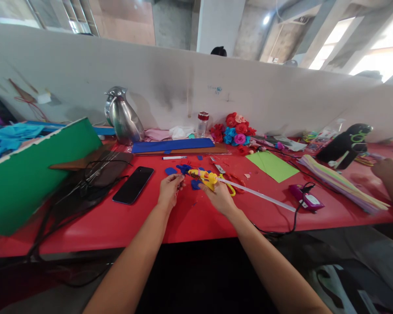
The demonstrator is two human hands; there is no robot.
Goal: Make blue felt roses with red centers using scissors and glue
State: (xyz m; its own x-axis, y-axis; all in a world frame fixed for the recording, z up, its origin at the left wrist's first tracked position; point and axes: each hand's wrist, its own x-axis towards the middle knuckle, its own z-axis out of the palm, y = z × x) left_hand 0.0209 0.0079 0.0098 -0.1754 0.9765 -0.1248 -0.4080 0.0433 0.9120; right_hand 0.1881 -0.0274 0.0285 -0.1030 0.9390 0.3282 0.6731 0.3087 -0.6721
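Observation:
My right hand (222, 197) grips a yellow hot glue gun (201, 174), its nozzle pointing left. A long translucent glue stick (258, 194) runs out of its back toward the right. Close to the nozzle, my left hand (170, 188) is closed in a pinch, with a small dark blue piece (183, 168) at its fingertips. What kind of piece this is I cannot make out. Around the hands lie blue cut petals (170, 171). A pair of orange-handled scissors (237, 184) rests just behind the glue gun.
A black phone (133, 185) lies left of my hands, near a steel jug (122, 115) and a green board (42, 174). Paper flowers (239, 128), a lime green sheet (272, 165) and a purple box with a cable (306, 198) are to the right. Another person's hand (388, 172) shows far right.

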